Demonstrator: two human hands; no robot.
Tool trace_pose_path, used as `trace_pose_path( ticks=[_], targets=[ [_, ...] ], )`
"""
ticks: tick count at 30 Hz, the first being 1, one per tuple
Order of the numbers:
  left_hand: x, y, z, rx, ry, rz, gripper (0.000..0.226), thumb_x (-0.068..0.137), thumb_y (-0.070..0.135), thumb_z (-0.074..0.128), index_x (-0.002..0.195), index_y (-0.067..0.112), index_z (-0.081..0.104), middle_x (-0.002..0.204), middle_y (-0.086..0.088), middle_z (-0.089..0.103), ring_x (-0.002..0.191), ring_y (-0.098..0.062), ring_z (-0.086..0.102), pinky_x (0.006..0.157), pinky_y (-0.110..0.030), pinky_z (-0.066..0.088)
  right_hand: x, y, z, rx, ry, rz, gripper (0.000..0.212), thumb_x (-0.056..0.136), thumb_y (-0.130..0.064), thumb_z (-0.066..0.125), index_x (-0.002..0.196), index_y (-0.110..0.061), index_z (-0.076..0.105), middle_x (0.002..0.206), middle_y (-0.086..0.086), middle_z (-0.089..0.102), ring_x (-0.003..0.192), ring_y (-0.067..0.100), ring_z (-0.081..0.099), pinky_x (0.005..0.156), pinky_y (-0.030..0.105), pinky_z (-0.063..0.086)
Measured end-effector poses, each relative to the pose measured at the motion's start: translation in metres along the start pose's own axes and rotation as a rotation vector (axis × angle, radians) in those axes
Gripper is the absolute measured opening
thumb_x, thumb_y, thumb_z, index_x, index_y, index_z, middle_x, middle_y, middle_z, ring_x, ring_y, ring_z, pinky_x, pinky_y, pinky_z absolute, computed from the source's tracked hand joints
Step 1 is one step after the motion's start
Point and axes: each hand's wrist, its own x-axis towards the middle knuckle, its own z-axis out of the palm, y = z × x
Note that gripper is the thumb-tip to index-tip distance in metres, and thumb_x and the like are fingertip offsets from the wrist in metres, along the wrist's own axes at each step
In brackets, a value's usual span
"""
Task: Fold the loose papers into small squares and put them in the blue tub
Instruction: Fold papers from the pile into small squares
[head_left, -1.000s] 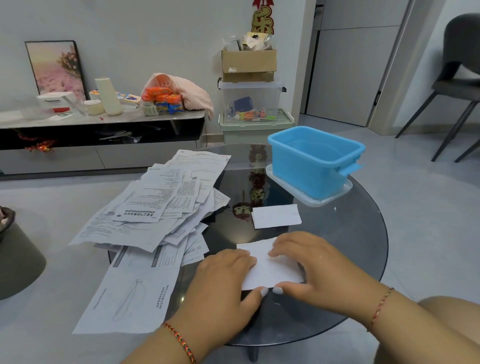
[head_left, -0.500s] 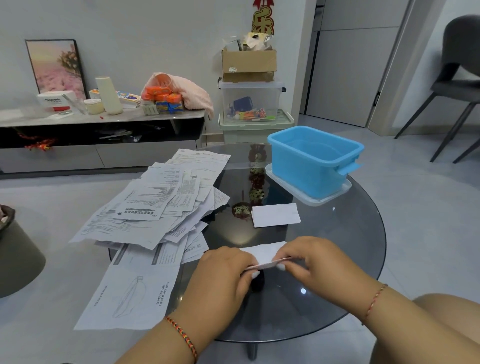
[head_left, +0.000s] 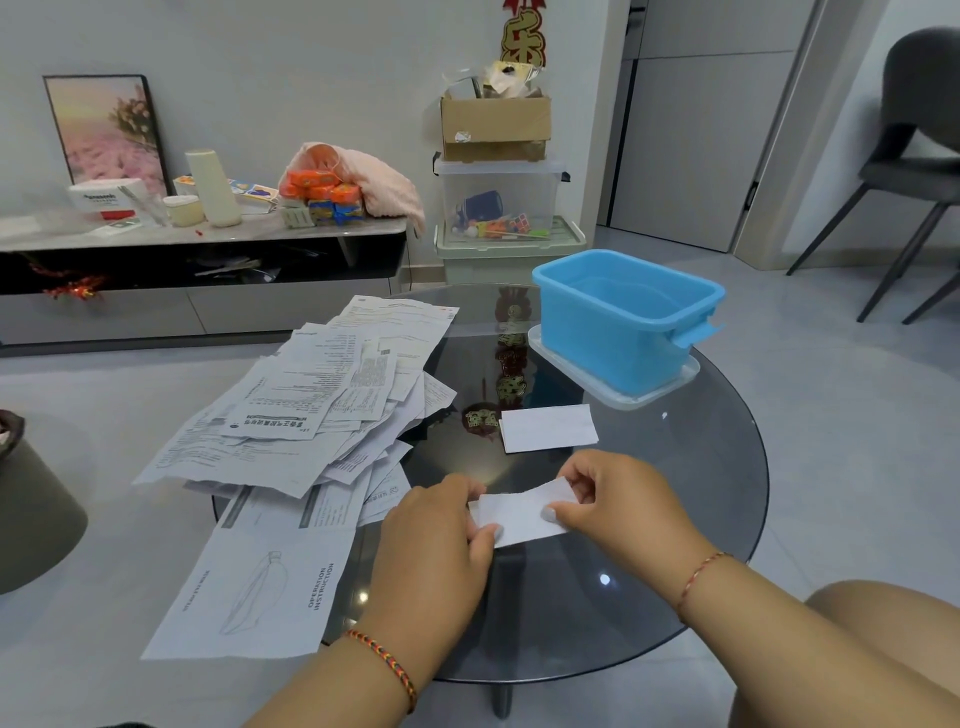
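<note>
Now both hands, left hand (head_left: 441, 525) and right hand (head_left: 618, 499), pinch flat white folded paper (head_left: 519, 512) above smooth dark glass table (head_left: 701, 467).

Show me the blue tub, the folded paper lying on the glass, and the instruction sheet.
blue tub (head_left: 613, 338): head view, near side wall.
folded paper (head_left: 548, 427): head view, middle of top face.
instruction sheet (head_left: 249, 592): head view, centre, on the drawing.

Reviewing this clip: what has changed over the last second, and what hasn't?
The paper, a second ago pressed flat on the glass table under both hands, has been picked up; the left hand and right hand now pinch its ends, holding it above the glass. The folded paper, the loose pile and the blue tub stayed put.
</note>
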Motion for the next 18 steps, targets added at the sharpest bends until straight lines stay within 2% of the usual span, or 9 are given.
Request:
trace_pose_path(
  ticks=[4,8,11,14,16,18],
  targets=[
    [0.001,-0.003,0.0,0.041,-0.019,0.043,0.04,0.089,0.035,0.057,0.127,0.041,0.044,0.105,0.014,0.044,0.101,-0.006,0.041,0.086,-0.02,0.038,0.002,-0.002,-0.003,0.013,-0.016,-0.002,0.031,0.076,-0.036,0.075,0.099,-0.025,0.058,0.082,-0.008,0.054,0.073,0.008,0.05,0.059,0.015,0.036],
    [0.003,-0.006,0.002,0.08,-0.068,0.075,0.027,0.092,0.032,0.054,0.118,0.039,0.054,0.11,0.018,0.041,0.106,-0.006,0.035,0.092,-0.023,0.033,0.004,-0.004,-0.007,-0.109,-0.035,-0.146,0.044,0.077,-0.041,0.072,0.116,-0.033,0.053,0.104,-0.014,0.05,0.103,0.007,0.041,0.087,0.021,0.04],
    [0.005,-0.006,0.003,0.098,-0.077,0.072,0.027,0.093,0.033,0.051,0.12,0.039,0.053,0.118,0.017,0.043,0.109,-0.007,0.034,0.094,-0.025,0.033,0.008,-0.007,-0.006,-0.134,-0.141,-0.194,0.046,0.079,-0.045,0.069,0.12,-0.033,0.053,0.103,-0.012,0.049,0.107,0.009,0.038,0.093,0.025,0.039],
    [0.005,-0.004,0.003,0.094,-0.102,0.082,0.03,0.094,0.031,0.049,0.122,0.04,0.049,0.123,0.019,0.043,0.113,-0.007,0.033,0.097,-0.025,0.032,0.011,-0.008,-0.007,-0.117,-0.2,-0.167,0.039,0.077,-0.043,0.071,0.112,-0.034,0.057,0.099,-0.01,0.047,0.103,0.01,0.038,0.09,0.025,0.039],
    [0.005,-0.004,0.003,0.093,-0.113,0.087,0.033,0.094,0.03,0.048,0.126,0.04,0.046,0.126,0.019,0.042,0.116,-0.007,0.032,0.1,-0.024,0.031,0.011,-0.009,-0.007,-0.101,-0.207,-0.164,0.022,0.076,-0.041,0.072,0.091,-0.036,0.057,0.098,-0.009,0.048,0.101,0.009,0.038,0.084,0.023,0.039],
    [0.005,-0.005,0.003,0.089,-0.127,0.085,0.038,0.093,0.03,0.049,0.13,0.039,0.042,0.129,0.018,0.041,0.119,-0.008,0.031,0.102,-0.025,0.03,0.01,-0.012,-0.005,-0.104,-0.213,-0.175,0.023,0.077,-0.038,0.072,0.074,-0.036,0.049,0.096,-0.009,0.048,0.099,0.01,0.039,0.082,0.023,0.039]
  ],
)
